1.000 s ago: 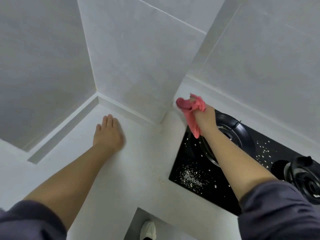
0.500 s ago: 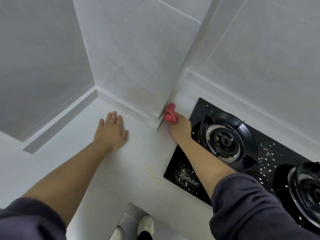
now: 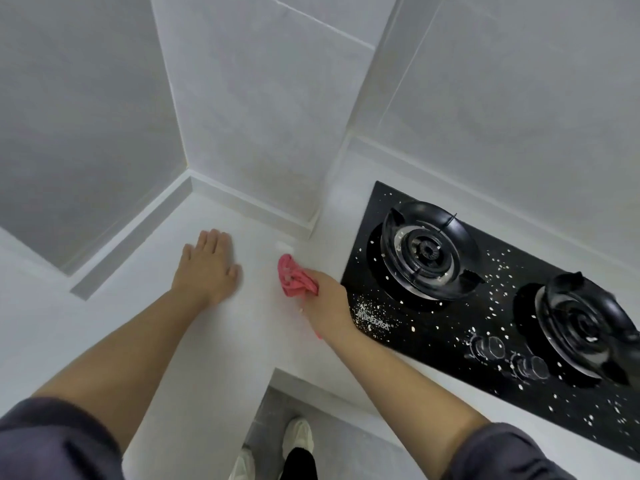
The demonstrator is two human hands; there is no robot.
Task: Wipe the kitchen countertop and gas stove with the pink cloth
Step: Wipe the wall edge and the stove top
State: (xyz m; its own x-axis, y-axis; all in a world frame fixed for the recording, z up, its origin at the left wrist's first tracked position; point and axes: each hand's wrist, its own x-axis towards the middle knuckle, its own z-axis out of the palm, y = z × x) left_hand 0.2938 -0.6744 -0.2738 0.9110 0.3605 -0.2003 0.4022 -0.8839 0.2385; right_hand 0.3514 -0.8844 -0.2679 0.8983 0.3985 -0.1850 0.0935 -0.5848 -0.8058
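My right hand [image 3: 327, 303] grips the bunched pink cloth [image 3: 294, 278] and presses it on the white countertop [image 3: 249, 341], just left of the black glass gas stove [image 3: 450, 323]. My left hand [image 3: 207, 268] lies flat on the countertop, fingers straight, a short way left of the cloth. White crumbs are scattered over the stove glass, thickest at its near left corner. The stove has a left burner [image 3: 427, 251] and a right burner [image 3: 585, 323].
Grey tiled walls meet the countertop in a corner [image 3: 188, 174] behind my left hand, and a wall pillar edge [image 3: 311, 226] juts out beyond the cloth. Two stove knobs [image 3: 509, 355] sit at the front. The counter edge drops to the floor, where my shoes [image 3: 294, 441] show.
My right hand has pulled the cloth back from the pillar's foot toward me and leftward along the countertop. My left hand stays flat in place. The view has shifted to show more of the stove.
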